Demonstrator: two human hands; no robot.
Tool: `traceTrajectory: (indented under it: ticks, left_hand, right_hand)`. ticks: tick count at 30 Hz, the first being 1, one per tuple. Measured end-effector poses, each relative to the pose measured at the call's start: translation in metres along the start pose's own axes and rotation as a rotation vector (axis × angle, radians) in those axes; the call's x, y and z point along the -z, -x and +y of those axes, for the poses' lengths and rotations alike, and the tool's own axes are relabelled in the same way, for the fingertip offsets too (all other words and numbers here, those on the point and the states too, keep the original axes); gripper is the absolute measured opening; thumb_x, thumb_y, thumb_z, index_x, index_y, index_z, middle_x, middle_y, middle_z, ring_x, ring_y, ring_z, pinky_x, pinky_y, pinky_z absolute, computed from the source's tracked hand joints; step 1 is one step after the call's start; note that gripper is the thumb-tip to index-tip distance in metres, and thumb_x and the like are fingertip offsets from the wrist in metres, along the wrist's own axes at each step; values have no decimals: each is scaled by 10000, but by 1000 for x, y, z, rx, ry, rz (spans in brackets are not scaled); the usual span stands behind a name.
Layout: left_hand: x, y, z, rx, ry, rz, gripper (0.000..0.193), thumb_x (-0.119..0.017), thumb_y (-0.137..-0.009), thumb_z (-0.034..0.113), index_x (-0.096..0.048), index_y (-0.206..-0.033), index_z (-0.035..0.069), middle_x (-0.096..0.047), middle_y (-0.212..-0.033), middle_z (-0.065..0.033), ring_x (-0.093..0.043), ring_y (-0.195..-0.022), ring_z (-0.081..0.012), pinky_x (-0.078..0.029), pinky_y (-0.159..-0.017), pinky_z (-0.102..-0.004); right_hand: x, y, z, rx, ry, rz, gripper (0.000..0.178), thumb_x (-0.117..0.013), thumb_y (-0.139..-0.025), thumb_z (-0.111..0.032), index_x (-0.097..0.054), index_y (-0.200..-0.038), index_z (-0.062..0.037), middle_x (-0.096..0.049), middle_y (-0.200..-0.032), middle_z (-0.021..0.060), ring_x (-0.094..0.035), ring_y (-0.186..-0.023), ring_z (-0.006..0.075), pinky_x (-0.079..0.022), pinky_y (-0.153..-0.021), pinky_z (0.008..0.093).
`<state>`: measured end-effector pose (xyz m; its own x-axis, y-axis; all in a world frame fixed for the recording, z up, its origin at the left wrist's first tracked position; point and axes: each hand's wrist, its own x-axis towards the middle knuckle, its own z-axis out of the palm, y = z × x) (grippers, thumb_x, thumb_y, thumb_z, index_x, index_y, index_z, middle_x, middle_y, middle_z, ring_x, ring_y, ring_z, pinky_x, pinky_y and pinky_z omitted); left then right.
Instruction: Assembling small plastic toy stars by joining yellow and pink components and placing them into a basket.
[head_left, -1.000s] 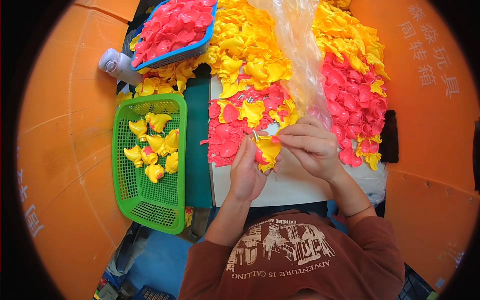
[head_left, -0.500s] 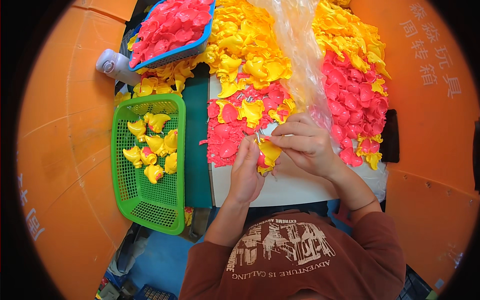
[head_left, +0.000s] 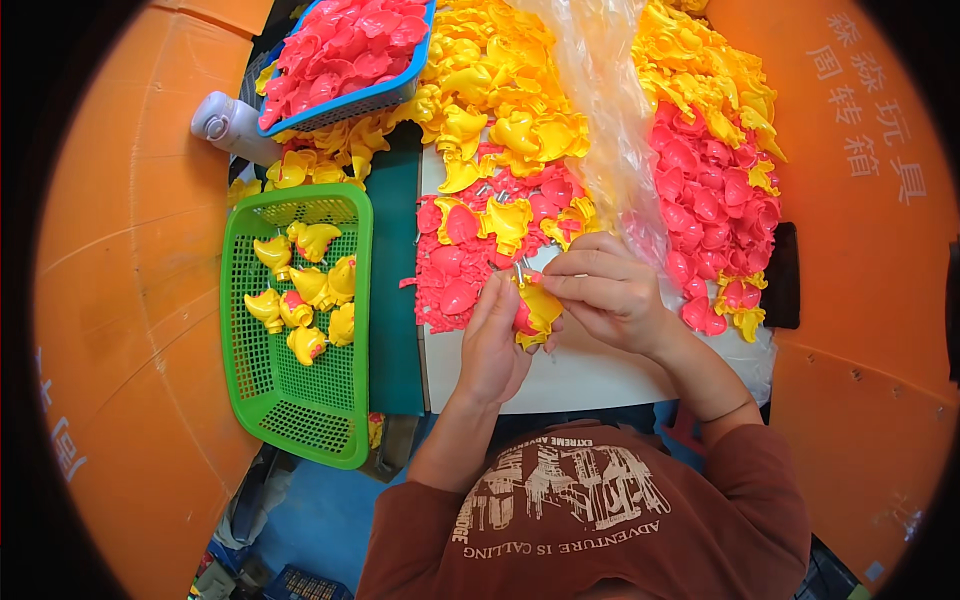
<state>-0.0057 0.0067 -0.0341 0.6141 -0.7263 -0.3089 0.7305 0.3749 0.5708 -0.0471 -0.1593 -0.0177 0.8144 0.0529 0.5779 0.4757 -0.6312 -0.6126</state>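
Note:
My left hand [head_left: 490, 340] is closed around a yellow plastic toy shell [head_left: 541, 308] with a red part showing at its side. A small metal pin [head_left: 520, 269] sticks up at the shell's top edge. With thumb and fingertips, my right hand [head_left: 612, 300] pinches a small red plastic piece [head_left: 535, 278] against the top of that shell. Just beyond both hands lie loose small red pieces [head_left: 440, 300], with a few yellow shells [head_left: 507, 222] holding red inserts on top of them.
A green basket [head_left: 362, 300] at the left holds several yellow bird-like toys [head_left: 313, 288]. Behind it are a pale bottle [head_left: 232, 128] and a blue basket [head_left: 385, 100] of red shells. Yellow parts [head_left: 490, 70], a clear plastic bag [head_left: 600, 110] and red parts [head_left: 710, 200] cover the far table. Orange panels [head_left: 850, 300] flank it.
My hands stay almost in place, with the right fingers shifting very slightly at the shell's top. The whole view has moved a little.

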Motion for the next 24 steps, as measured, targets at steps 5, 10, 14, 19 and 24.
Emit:
traceTrajectory:
  ticks: [5,10,14,19,24]
  left_hand:
    - [-1,1,1,-30,15,83,267,-313,-1004,305,-421,-1102,82,-561,-931,-91,-569,-740,-165,-452,-573,-282]
    - [12,6,-1,-62,-50,92,258,-317,-1002,302,-419,-1093,83,-562,-933,-90,-570,-733,-167,-449,-557,-285]
    - [22,5,2,-54,1,168,275,-316,-1000,307,-437,-1088,76,-567,-934,-95,-571,-729,-172,-447,-548,-280]
    - [35,4,16,-136,41,301,307,-322,-994,328,-464,-1105,79,-582,-962,-74,-575,-749,-176,-453,-598,-288]
    - [42,8,23,-186,131,312,330,-325,-991,339,-463,-1150,86,-594,-999,-63,-581,-760,-180,-456,-615,-304]
  right_hand:
    - [-11,3,10,-33,-109,14,188,-696,-711,9,-688,-896,-19,-653,-879,109,-605,-794,260,-489,-715,318]
    - [-27,14,14,-441,-530,-59,149,-664,-781,3,-676,-930,-5,-650,-856,99,-600,-775,186,-470,-715,278]
    - [-36,0,15,-690,-882,-115,192,-641,-821,-3,-639,-1013,5,-637,-906,74,-579,-815,110,-454,-735,247]
    - [-24,-31,62,-111,281,20,371,-658,-673,11,-650,-1031,-88,-629,-1098,72,-572,-919,286,-471,-789,367]
    - [-35,-40,77,55,589,-388,262,-646,-644,-42,-656,-902,-86,-637,-1038,56,-568,-923,266,-465,-752,340]
